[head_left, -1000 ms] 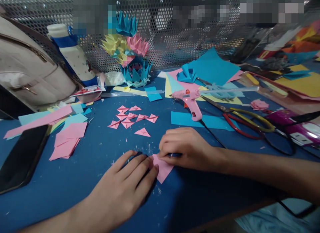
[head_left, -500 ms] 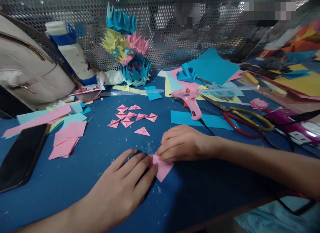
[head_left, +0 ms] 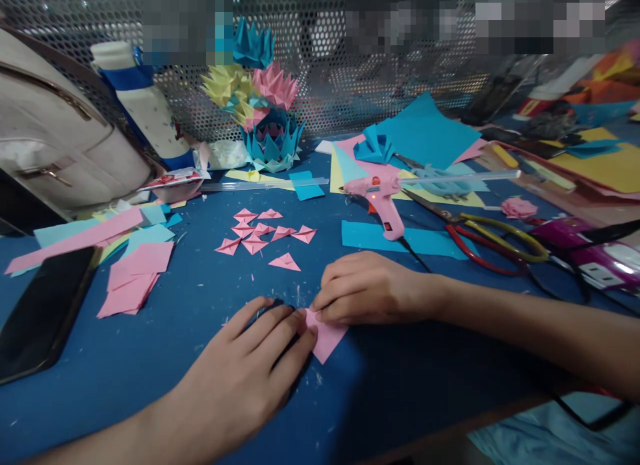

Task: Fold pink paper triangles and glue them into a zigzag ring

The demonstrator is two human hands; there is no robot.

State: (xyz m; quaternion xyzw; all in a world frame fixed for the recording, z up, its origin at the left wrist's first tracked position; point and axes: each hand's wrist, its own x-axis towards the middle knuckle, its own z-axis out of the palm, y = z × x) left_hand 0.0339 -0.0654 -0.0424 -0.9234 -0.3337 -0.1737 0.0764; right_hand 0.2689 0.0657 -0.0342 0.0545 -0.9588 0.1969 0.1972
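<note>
A small pink paper square (head_left: pixel 326 340) lies on the blue table in front of me, one corner toward me. My left hand (head_left: pixel 250 365) grips its left edge with thumb and fingertips. My right hand (head_left: pixel 367 288) is closed on its top edge, fingers bent together. The two hands' fingertips nearly meet there, hiding that part of the paper. Just beyond, several folded pink paper triangles (head_left: pixel 254 243) lie in a loose group. A stack of pink paper squares (head_left: pixel 131 292) rests to the left of them.
A pink glue gun (head_left: pixel 383 195) lies beyond my right hand, on a blue paper strip (head_left: pixel 345 235). Scissors (head_left: pixel 493 238) are to its right. A phone (head_left: pixel 47 312), bottle (head_left: pixel 150 108) and bag (head_left: pixel 65 145) are at left. Folded paper flowers (head_left: pixel 273 142) stand against the perforated metal panel.
My right hand has shifted very slightly. The left hand and the pink paper look the same.
</note>
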